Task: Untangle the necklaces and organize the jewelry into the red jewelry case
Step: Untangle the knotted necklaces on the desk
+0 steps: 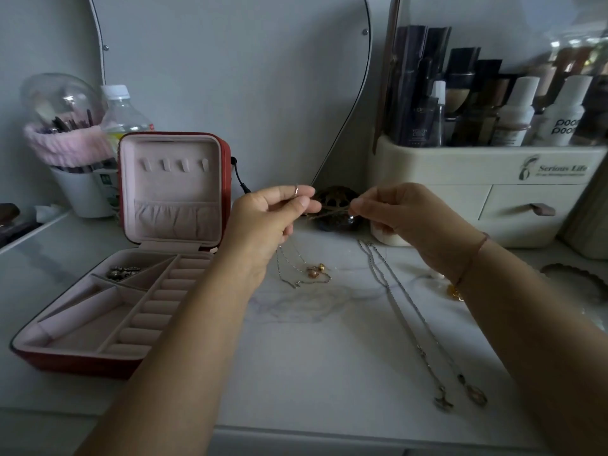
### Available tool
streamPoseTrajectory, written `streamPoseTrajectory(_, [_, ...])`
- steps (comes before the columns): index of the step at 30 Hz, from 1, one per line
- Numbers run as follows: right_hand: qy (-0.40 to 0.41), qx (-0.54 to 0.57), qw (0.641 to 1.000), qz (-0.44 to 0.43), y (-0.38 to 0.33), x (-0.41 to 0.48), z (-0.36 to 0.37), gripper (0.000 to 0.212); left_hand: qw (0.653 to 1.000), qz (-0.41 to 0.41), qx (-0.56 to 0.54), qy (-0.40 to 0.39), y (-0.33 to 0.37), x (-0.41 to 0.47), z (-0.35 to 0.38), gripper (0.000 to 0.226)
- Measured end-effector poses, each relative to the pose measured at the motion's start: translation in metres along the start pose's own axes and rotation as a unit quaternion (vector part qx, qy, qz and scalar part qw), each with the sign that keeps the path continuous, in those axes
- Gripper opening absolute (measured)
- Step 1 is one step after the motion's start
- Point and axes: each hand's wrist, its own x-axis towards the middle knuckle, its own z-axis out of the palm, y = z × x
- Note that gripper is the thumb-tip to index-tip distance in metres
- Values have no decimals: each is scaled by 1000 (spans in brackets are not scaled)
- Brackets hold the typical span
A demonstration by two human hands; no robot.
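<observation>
**Insp. notes, head view**

1. L hand (273, 212): raised over the table, thumb and forefinger tips pressed together on a thin silver chain with rose-gold pendants (283, 258). Other fingers curled loosely. Slim ring (296, 189) on one finger.
2. R hand (404, 218): same height, just right of the L hand, thumb and forefinger pinching the chain's upper end. The strand between the hands is very fine and hard to trace against the dark round ornament (335, 199) behind. Thin cord bracelet (473, 258) on the wrist.
3. Chain: hangs from the L pinch down to the white marble-look table top (312, 357). Pendants lie on the surface, approx. centre, between both forearms.
4. Red jewelry case with pink lining (65, 360): open at table L, lid upright. A dark metallic piece (126, 271) sits in a rear compartment.
5. Two long silver necklaces (404, 311): laid side by side at table R, near the R forearm, pendants toward the near edge.
6. Small gold item (455, 292): beside the R wrist, partly hidden.
7. Misc.: cream cosmetics organiser with drawer (493, 179) at rear R. Clear plastic bottle (123, 116) and white brush cup with pink band (72, 149) behind the case.
</observation>
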Motion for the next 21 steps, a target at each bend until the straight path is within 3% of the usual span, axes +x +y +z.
streamPoseTrajectory(4, [-36,179,983,-24,-5,-3,-7,14,998,-22,-58,10,1,1,-3,16])
streamPoseTrajectory(12, [-109,445,888,-40,-11,-2,-17,18,986,-99,-125,40,2,5,-6,21])
streamPoseTrajectory(16, [-130,471,870,-64,-14,-4,-20,18,982,-105,-133,84,0,7,-8,25])
streamPoseTrajectory(21, [-144,389,902,-122,-20,-7,-23,15,976,-85,-161,115,1,10,-9,33])
